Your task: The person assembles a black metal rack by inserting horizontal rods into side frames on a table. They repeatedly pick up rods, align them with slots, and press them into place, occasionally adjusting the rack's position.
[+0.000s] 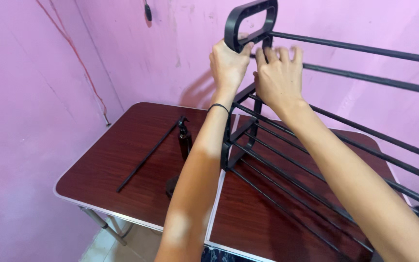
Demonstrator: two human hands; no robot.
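left hand [227,65] raised, grasping rack [287,140] handle | right hand [278,77] on rod [364,47]

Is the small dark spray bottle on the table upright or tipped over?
Upright. The spray bottle stands on its base on the brown table, nozzle on top, beside a loose black rod lying flat.

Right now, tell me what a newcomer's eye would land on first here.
First, the tall black metal-rod rack standing on the dark red-brown folding table, against pink walls. At its top, the left hand grips the black oval end loop while the right hand fingers a top rod. Left of it lie a loose black rod and a small dark spray bottle.
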